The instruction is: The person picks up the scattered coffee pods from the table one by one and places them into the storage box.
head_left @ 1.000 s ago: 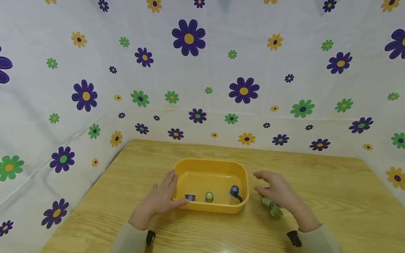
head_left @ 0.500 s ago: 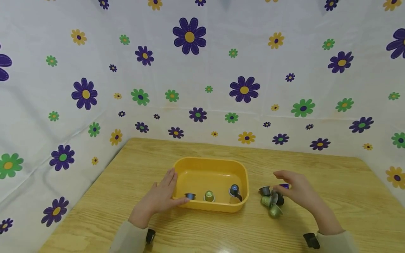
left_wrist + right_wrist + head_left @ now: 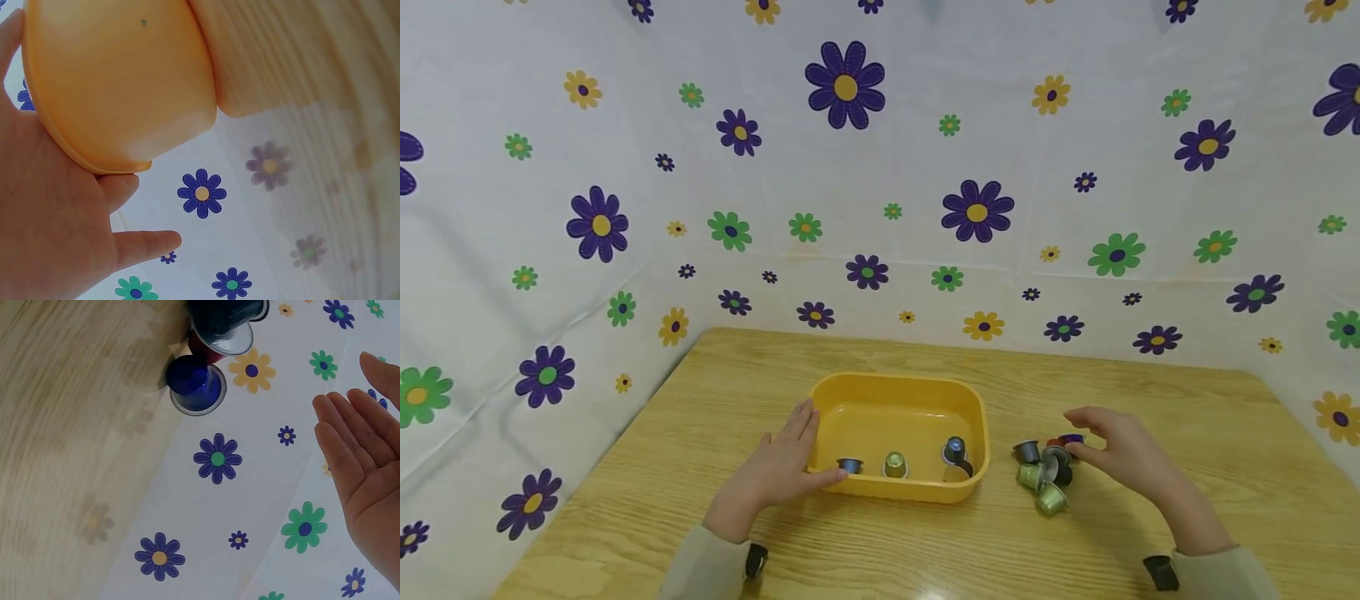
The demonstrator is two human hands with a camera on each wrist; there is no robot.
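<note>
My left hand (image 3: 771, 479) lies against the left end of a yellow plastic bin (image 3: 910, 492), its fingers straight along the side and its thumb at the front rim. In the left wrist view, the palm faces the bin's outer wall (image 3: 125, 81). Beside a small pile of coffee capsules on the table, my right hand (image 3: 1123, 450) hovers with thumb and fingers apart and nothing between them. Its fingertips are closest to a purple-blue capsule (image 3: 1072, 439). The pile also has green capsules (image 3: 1052, 499), a dark grey capsule (image 3: 1027, 452) and a partly covered red capsule (image 3: 1054, 442).
Inside the bin are a blue capsule lying at the front left (image 3: 850, 466), an upright olive-green capsule (image 3: 895, 464) and an upright blue capsule (image 3: 955, 449) at the right. The wooden table (image 3: 760, 354) meets a white floral cloth (image 3: 895, 150) at the back and sides.
My right hand has moved right, from beside the bin and over the pile to the pile's right side, uncovering more capsules. The left hand and the bin have stayed put.
</note>
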